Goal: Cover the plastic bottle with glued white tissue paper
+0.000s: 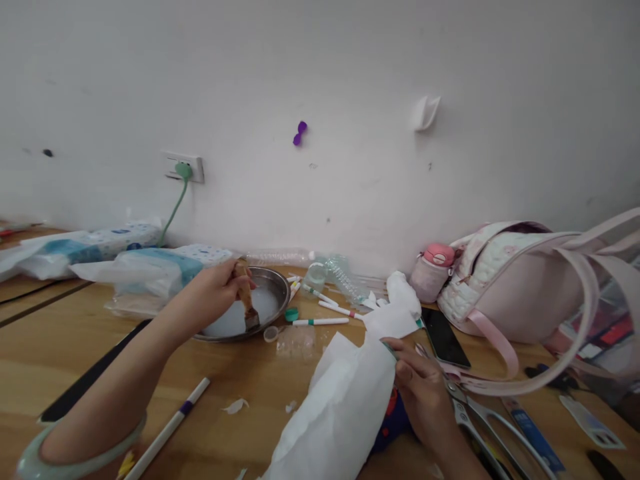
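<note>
My left hand (233, 283) grips a wooden-handled brush (245, 291), its bristles tilted down into a round metal bowl (286, 293) of cloudy whitish liquid. My right hand (423, 383) has its fingers closed at the edge of a long object wrapped in white tissue (345, 400). The wrapped thing leans from the lower middle up toward the right, and what lies under the tissue is mostly hidden. A dark blue and red item shows below the tissue beside my right hand.
White marker pens (320, 322) and torn tissue scraps lie about the table. Tissue packs (165, 267) stand at left. To the right are a phone (444, 337), a pink-lidded bottle (434, 273), a quilted bag (520, 287) and large scissors (480, 420). A green plug (183, 170) sits in the wall socket.
</note>
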Motion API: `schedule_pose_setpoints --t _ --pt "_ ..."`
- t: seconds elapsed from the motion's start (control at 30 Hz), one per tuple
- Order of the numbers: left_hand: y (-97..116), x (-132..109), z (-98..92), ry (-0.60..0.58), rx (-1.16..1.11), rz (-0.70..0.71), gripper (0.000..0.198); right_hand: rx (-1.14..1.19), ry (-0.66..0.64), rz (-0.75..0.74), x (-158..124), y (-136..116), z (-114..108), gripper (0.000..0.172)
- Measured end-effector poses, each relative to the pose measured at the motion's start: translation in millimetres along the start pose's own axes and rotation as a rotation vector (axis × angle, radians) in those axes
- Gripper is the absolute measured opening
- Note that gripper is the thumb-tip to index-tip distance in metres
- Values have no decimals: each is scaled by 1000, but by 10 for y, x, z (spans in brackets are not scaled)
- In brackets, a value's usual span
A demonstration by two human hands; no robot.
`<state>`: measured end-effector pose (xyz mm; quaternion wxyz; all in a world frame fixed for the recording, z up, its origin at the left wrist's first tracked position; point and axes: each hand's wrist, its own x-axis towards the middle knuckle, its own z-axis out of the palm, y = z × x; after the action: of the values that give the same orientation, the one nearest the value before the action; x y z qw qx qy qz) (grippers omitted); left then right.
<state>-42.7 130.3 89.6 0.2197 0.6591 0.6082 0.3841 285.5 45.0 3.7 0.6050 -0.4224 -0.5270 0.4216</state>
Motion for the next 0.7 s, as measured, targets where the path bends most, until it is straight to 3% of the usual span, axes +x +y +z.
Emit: schedule_pose_setpoints --t 0.33,0.5,0.7 --pt "-107 33 -138 16 -269 -111 25 3 17 44 -10 6 13 29" --pt "-54 -18 -217 34 -363 -155 33 13 32 65 -1 -11 28 30" --pt "73 -74 -284 90 -418 -165 21 15 39 84 -18 -36 49 34"
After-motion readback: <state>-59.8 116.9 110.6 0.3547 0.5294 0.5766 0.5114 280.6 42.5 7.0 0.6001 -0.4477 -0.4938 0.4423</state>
